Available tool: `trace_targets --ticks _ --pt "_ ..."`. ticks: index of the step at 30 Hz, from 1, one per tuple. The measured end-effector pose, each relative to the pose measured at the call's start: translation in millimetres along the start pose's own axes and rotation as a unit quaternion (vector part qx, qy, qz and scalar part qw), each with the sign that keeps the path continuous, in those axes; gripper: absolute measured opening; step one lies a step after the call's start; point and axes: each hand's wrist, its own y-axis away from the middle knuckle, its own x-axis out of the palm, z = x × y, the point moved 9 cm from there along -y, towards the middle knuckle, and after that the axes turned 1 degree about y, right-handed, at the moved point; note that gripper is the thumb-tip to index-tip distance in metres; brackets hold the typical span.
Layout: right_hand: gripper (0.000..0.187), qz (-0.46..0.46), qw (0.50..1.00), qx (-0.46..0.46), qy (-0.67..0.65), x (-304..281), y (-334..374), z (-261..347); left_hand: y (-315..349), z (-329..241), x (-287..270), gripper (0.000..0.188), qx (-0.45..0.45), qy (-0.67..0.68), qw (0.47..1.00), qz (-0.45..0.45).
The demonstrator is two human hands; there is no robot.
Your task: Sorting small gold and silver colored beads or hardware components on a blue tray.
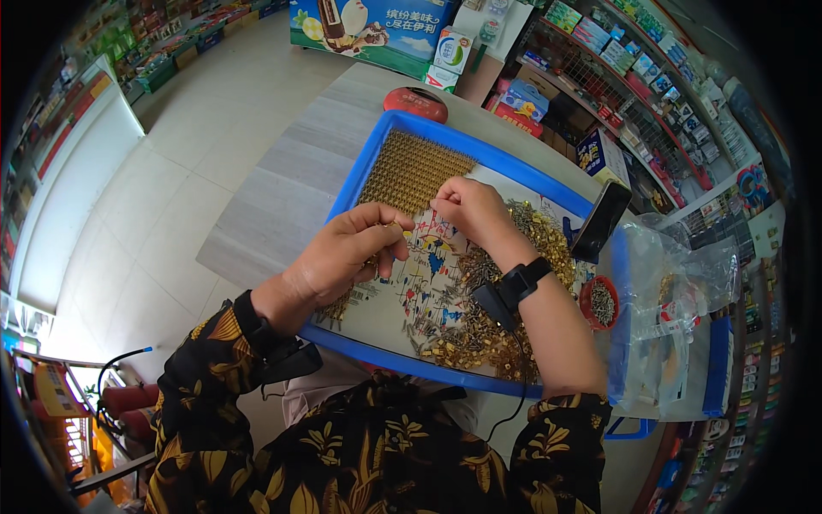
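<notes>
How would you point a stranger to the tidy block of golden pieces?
On the table rests a blue tray. In its far left corner, beyond the left hand, is the block of golden pieces: packed in even rows, unlike the loose heap on the right.

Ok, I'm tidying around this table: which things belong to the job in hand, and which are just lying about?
Job: blue tray, rows of brass-coloured pins, loose gold-coloured pieces; probably the red bowl of metal parts.

Apparently lying about: red oval case, black smartphone, clear plastic bag.

Parts (479, 347) in tray (358, 171) (phone (604, 219) right).
</notes>
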Motion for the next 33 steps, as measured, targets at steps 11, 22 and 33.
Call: trace_targets --ticks 11,22,33 --pt "0.017 0.004 1.0 -0.003 -0.007 -0.9 1.3 -2.3 1.4 -1.3 0.8 0.019 -0.004 -0.004 1.0 -0.001" --pt "0.019 0.044 0.998 0.045 -0.024 -48.8 18.2 -18.9 3.8 -6.6 2.1 0.012 0.009 0.006 1.0 -0.019" --pt "0.023 0.079 0.972 0.084 0.203 -39.7 25.6 -24.6 5.1 -5.8 -0.1 0.022 -0.01 0.015 0.999 -0.033"
